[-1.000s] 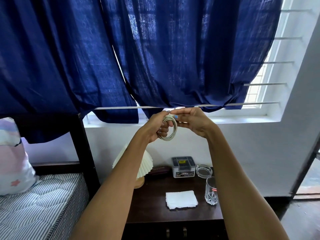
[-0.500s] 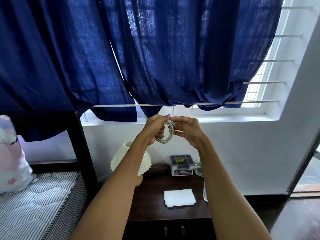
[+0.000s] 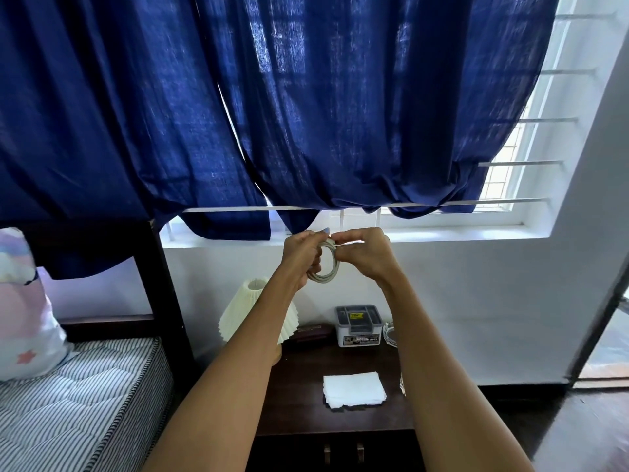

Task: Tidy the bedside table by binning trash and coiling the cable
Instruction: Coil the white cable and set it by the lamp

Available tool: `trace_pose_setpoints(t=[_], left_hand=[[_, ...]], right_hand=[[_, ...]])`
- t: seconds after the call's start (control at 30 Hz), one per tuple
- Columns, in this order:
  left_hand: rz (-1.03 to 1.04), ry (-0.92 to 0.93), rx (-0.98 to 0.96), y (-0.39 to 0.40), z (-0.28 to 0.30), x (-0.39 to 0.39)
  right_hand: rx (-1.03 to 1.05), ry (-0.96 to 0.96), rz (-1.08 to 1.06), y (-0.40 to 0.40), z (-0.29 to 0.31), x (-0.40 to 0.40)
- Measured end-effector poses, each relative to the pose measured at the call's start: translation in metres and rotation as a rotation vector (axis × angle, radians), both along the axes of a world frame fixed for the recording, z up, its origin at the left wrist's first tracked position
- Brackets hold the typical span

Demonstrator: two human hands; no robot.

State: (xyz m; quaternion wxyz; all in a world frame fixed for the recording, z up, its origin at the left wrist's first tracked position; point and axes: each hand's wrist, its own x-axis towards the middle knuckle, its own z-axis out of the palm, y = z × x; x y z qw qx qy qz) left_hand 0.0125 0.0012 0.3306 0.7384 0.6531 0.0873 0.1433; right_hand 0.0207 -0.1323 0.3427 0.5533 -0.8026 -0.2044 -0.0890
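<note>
Left hand: the left hand (image 3: 301,255) is raised above the bedside table, fingers curled round the left side of the coiled cable (image 3: 326,264) and gripping it.
Right hand: the right hand (image 3: 364,255) meets the left at the top of the coil, thumb and fingers pinching the cable there; what looks like a loose end sticks out between the fingertips, though it is too small to be sure.
Cable: a pale cord wound into a small round coil of several loops, held in the air between both hands, in front of the window sill and above the back of the table.
Bedside table: the dark wooden bedside table (image 3: 306,413) stands below the hands, with two small handles on its front.
Tissue: a folded white tissue (image 3: 354,390) lies flat near the front edge, right of centre.
Box: a grey lidded box (image 3: 358,325) stands at the back edge.
Lamp: a cream pleated lamp (image 3: 253,311) is at the back left corner, partly hidden by the left forearm.
Glassware: a clear glass dish (image 3: 389,333) sits just beside the box on its right, mostly behind the right forearm.
Bed: a striped mattress (image 3: 78,403) and a pastel pillow (image 3: 23,304) lie left of the table.
Curtain: a dark blue curtain (image 3: 272,107) hangs over the window behind.
</note>
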Motion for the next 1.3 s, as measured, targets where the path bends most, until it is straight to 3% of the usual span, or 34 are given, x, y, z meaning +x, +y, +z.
trace_pose_setpoints(t=[0.23, 0.5, 0.83, 1.07, 1.3], left_hand=[[0.027, -0.014, 0.084, -0.001, -0.008, 0.005], [-0.008, -0.032, 0.139, 0.005, -0.011, 0.003], [0.035, -0.033, 0.293, 0.005, -0.016, 0.003], [0.022, -0.029, 0.205, 0.006, -0.019, 0.002], [0.034, -0.039, 0.208, 0.003, -0.023, 0.005]], right_hand=[[-0.14, -0.151, -0.079, 0.005, -0.004, -0.003], [-0.221, -0.22, -0.003, 0.004, -0.006, 0.001], [-0.1, -0.079, 0.033, 0.006, -0.012, 0.005], [-0.045, -0.03, 0.045, 0.008, -0.017, 0.008], [-0.144, -0.112, -0.032, 0.013, -0.017, 0.008]])
